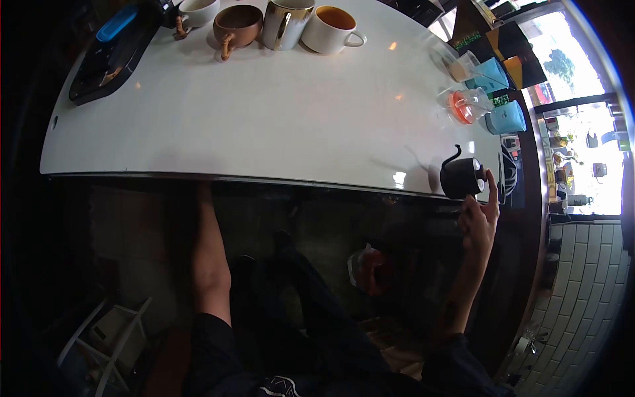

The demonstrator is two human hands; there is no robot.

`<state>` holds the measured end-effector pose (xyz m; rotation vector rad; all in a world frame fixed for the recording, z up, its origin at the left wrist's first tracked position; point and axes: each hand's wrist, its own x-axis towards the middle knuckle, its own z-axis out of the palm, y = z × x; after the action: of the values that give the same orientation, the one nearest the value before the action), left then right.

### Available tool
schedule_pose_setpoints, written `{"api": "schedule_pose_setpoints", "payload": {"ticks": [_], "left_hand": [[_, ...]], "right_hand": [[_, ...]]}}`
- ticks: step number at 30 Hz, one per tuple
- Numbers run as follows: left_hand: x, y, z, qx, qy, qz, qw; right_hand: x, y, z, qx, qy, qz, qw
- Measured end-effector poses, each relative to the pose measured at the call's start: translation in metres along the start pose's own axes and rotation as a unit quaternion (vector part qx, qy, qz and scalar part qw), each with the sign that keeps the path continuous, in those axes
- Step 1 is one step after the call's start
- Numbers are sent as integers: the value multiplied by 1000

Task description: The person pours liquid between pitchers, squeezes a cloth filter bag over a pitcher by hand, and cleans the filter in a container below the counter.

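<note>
My right hand (481, 217) is at the table's right front corner. Its lower fingers are curled at the handle side of a small black gooseneck kettle (458, 178), and one finger reaches up along the lid knob. The kettle's thin curved spout points up and to the left in the view. My left forearm (210, 264) reaches forward to the table's front edge, where the hand is hidden under the tabletop.
On the white table (264, 112) stand a brown cup (238, 26), a silver mug (286, 26), a white mug (324, 40) and a black tray-like device (116, 56). A clear vessel with a red rim (468, 106) and blue pouches (506, 118) line the right side. A chair (112, 337) stands lower left.
</note>
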<state>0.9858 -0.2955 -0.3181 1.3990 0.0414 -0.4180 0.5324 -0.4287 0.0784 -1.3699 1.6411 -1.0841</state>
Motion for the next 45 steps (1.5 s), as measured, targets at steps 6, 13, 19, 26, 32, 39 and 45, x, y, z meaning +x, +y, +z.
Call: {"api": "schedule_pose_setpoints", "payload": {"ticks": [6, 13, 19, 26, 32, 39, 45], "left_hand": [[-12, -4, -17, 15, 9, -13, 1000], [-19, -12, -33, 29, 14, -34, 999], [-19, -21, -34, 33, 21, -62, 997], [3, -40, -13, 51, -3, -37, 998], [44, -61, 26, 74, -53, 86, 992], [70, -76, 48, 149, -72, 266, 949], [50, -69, 39, 270, -170, 248, 915]], "right_hand": [[26, 12, 36, 50, 40, 5, 998], [52, 16, 59, -82, 57, -54, 994], [-12, -17, 80, -333, 209, -270, 879], [-106, 1, 152, -197, -610, -177, 746], [-137, 131, 288, -57, -625, 92, 773], [-83, 259, 436, 240, -511, 306, 766], [-21, 289, 534, 221, -526, 391, 722]]}}
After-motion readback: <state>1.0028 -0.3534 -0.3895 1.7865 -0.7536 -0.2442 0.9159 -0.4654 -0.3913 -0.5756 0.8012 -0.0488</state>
